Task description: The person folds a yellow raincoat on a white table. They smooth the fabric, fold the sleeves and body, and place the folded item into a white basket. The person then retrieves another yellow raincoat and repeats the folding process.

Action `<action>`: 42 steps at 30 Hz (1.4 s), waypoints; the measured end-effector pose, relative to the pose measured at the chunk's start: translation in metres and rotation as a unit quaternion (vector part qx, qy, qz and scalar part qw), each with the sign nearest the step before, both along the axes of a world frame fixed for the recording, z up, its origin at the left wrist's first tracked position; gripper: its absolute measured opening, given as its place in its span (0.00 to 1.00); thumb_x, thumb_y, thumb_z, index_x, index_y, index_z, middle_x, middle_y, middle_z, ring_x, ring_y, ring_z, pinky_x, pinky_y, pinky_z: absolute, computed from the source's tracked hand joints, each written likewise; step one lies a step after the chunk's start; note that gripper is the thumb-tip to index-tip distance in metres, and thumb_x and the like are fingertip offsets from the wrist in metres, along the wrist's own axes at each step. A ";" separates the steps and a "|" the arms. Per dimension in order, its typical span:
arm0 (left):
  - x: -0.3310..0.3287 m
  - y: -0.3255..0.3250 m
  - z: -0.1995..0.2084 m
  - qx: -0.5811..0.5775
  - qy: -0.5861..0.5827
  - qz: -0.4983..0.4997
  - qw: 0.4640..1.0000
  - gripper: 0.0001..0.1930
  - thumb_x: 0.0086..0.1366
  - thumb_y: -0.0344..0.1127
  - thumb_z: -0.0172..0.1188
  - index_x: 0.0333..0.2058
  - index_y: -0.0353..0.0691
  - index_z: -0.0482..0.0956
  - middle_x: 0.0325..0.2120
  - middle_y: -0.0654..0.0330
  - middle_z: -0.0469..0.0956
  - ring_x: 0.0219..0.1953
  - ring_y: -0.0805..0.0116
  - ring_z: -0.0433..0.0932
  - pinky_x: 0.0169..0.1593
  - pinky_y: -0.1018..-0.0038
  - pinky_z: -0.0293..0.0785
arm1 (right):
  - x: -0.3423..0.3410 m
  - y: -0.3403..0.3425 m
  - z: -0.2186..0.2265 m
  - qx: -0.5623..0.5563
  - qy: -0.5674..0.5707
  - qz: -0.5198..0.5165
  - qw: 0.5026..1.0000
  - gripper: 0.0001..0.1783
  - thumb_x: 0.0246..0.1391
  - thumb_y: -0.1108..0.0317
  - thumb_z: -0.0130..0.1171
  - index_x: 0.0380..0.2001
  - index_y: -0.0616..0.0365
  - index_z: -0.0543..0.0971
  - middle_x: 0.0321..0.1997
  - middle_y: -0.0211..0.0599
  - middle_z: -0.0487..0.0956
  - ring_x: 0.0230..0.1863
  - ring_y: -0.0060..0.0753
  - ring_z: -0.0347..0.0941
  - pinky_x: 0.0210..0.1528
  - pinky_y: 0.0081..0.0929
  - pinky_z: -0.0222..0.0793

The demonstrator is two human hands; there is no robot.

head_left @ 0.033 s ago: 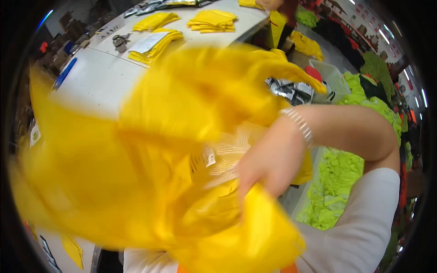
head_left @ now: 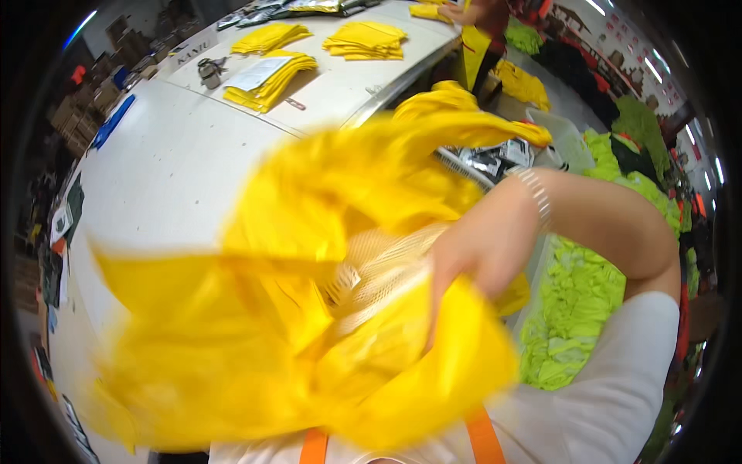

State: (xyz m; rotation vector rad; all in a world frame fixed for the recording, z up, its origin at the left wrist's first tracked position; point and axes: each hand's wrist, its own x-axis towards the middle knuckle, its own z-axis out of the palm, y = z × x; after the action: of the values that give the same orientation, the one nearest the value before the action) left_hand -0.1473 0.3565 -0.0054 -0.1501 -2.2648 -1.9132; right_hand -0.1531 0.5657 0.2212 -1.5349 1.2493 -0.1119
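A large yellow jacket (head_left: 247, 340) with pale mesh lining (head_left: 394, 271) fills the middle of the view, bunched and blurred by motion. A small white label shows on the lining. My right hand (head_left: 475, 251), with a pale bracelet at its wrist, is closed on the jacket's edge, fingers tucked into the fold. The cloth hangs below the hand and spreads off to the left over the table. My left hand does not show; the jacket may be covering it.
A white table (head_left: 178, 166) bears several folded yellow stacks (head_left: 363, 39), a small metal object (head_left: 209, 72) and dark packages. Bright green garments (head_left: 572, 309) are heaped at the right beside a clear bin (head_left: 560, 139). Another person's hand (head_left: 456, 11) is at the far table edge.
The jacket's left part has swung down and inward, uncovering more of the table. My right hand has shifted a little to the right, still gripping the cloth.
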 end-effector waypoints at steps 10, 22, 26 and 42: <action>0.063 0.005 0.028 0.053 0.105 0.055 0.992 0.27 0.58 0.46 0.58 0.51 0.37 0.64 0.51 0.53 0.65 0.53 0.63 0.63 0.52 0.71 0.63 | 0.054 0.091 0.096 -0.277 0.475 -0.346 0.760 0.11 0.53 0.68 0.56 0.35 0.66 0.78 0.24 0.41 0.79 0.23 0.25 0.74 0.28 0.24 0.68; 0.174 -0.067 0.078 0.031 0.180 0.176 0.967 0.23 0.55 0.41 0.62 0.45 0.37 0.66 0.45 0.56 0.68 0.46 0.68 0.66 0.47 0.74 0.66 | 0.022 -0.001 0.135 -0.630 0.517 -0.308 0.491 0.14 0.56 0.65 0.53 0.44 0.59 0.75 0.33 0.47 0.76 0.31 0.32 0.74 0.31 0.24 0.66; 0.202 -0.067 0.085 0.013 0.188 0.211 0.959 0.22 0.54 0.40 0.64 0.43 0.37 0.66 0.42 0.57 0.69 0.44 0.69 0.67 0.46 0.75 0.67 | 0.060 -0.044 0.138 -0.728 0.405 -0.221 0.508 0.15 0.54 0.67 0.54 0.45 0.59 0.75 0.33 0.44 0.77 0.32 0.36 0.74 0.30 0.24 0.67; 0.490 -0.117 0.088 0.020 0.171 0.366 0.915 0.21 0.47 0.36 0.71 0.34 0.37 0.69 0.33 0.62 0.73 0.33 0.75 0.71 0.36 0.80 0.69 | -0.025 -0.028 0.025 -0.534 0.596 -0.289 0.525 0.17 0.54 0.57 0.53 0.28 0.63 0.77 0.24 0.48 0.77 0.28 0.50 0.75 0.29 0.37 0.71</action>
State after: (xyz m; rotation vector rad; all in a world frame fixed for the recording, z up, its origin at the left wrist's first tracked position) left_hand 0.3425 0.2395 0.0821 0.3073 -1.6996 -1.3942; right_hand -0.1783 0.5379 0.2463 -2.1678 3.2671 -0.3345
